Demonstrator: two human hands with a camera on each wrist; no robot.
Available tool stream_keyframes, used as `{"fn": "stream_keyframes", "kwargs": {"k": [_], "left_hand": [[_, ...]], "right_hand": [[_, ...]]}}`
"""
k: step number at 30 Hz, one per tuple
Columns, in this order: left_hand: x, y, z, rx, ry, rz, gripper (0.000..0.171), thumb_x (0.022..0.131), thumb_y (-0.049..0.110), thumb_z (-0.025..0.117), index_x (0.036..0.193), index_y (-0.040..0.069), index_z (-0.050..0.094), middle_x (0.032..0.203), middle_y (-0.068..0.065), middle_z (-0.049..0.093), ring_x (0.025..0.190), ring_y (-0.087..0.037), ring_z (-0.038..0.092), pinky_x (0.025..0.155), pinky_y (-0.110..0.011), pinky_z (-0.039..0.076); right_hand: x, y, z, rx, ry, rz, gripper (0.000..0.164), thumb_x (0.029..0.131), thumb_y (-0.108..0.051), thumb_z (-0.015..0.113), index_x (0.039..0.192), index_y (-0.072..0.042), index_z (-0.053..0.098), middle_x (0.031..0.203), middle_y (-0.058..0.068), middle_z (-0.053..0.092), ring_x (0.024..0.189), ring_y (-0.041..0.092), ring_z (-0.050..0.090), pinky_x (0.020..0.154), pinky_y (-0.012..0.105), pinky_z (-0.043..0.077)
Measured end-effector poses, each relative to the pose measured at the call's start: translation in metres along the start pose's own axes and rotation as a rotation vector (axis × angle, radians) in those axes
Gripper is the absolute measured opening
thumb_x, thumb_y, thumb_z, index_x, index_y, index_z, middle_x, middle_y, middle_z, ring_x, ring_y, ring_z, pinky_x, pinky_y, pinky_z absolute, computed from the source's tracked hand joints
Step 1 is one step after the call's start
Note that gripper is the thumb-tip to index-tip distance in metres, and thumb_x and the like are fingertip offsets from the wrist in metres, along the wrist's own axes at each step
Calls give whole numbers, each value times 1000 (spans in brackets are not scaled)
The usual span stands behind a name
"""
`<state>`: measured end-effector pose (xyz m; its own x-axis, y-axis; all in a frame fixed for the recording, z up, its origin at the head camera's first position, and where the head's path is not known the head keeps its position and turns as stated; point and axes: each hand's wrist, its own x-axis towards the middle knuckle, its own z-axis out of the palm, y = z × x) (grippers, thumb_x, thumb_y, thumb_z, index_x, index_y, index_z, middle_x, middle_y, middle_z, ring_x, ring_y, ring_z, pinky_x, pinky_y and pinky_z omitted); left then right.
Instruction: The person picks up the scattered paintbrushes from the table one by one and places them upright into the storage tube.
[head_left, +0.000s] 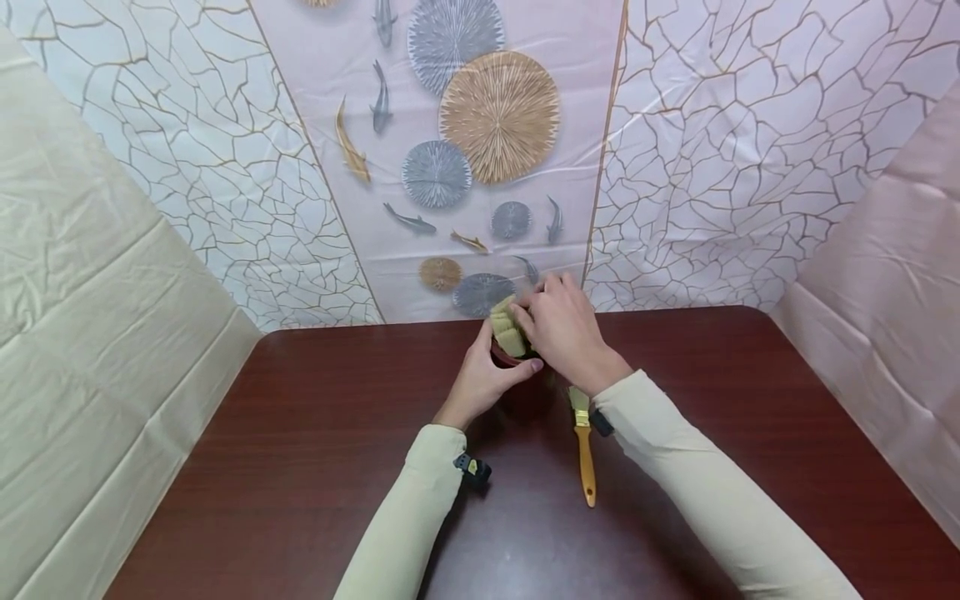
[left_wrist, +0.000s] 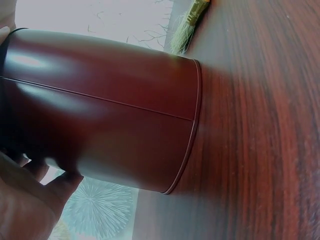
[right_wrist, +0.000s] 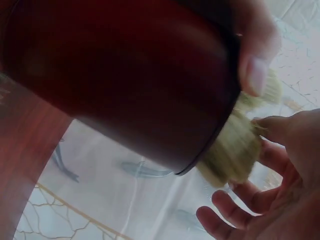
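Observation:
A dark red cylindrical container point(left_wrist: 110, 105) stands tilted over the table, its lower rim near the tabletop. My left hand point(head_left: 480, 379) grips it around the mouth, the thumb over the rim. Pale bristles of several paintbrushes point(head_left: 508, 329) stick out of the opening; their handles are hidden inside. My right hand point(head_left: 566, 329) is at these bristles, its thumb and forefinger pinching the edge of one brush point(right_wrist: 232, 150), the other fingers loosely bent. The right wrist view is blurred there.
Another paintbrush point(head_left: 584, 450), with a yellow handle, lies on the dark wooden table point(head_left: 322, 467) below the right wrist. A patterned cloth point(head_left: 480, 208) hangs behind the table's far edge, and pale cloth walls point(head_left: 90, 333) flank both sides.

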<state>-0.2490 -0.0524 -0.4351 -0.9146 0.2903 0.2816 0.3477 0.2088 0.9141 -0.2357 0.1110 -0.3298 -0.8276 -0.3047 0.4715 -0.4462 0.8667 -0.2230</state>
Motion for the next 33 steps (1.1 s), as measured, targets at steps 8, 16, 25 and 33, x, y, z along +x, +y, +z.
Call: {"fn": "stream_keyframes", "kwargs": {"k": [8, 16, 25, 33], "left_hand": [[2, 1, 3, 20, 11, 9, 95, 84, 50, 88, 161, 34, 34, 143, 5, 58, 122, -13, 60, 102, -44, 51], [-2, 2, -8, 46, 51, 1, 99, 84, 52, 87, 164, 37, 30, 156, 7, 49, 142, -12, 48, 116, -48, 41], [-1, 2, -4, 67, 36, -43, 105, 83, 56, 86, 166, 33, 25, 159, 3, 46, 143, -12, 48, 115, -48, 43], [-1, 1, 1, 64, 29, -17, 98, 84, 52, 86, 163, 33, 32, 156, 6, 50, 142, -10, 49, 117, -45, 41]], "right_hand": [[-14, 16, -23, 128, -67, 105, 42, 115, -31, 46, 126, 0, 72, 123, 21, 63, 116, 41, 54, 100, 57, 46], [-40, 25, -48, 301, -114, 173, 30, 112, -18, 52, 135, -6, 67, 115, 15, 66, 106, 32, 61, 90, 52, 48], [-81, 53, -36, 390, -292, 368, 66, 105, -31, 65, 155, 4, 39, 128, 26, 61, 108, 38, 66, 91, 54, 54], [-110, 70, -3, 527, -585, 498, 65, 103, -22, 67, 149, 14, 39, 95, 18, 67, 74, 22, 67, 67, 35, 61]]}}
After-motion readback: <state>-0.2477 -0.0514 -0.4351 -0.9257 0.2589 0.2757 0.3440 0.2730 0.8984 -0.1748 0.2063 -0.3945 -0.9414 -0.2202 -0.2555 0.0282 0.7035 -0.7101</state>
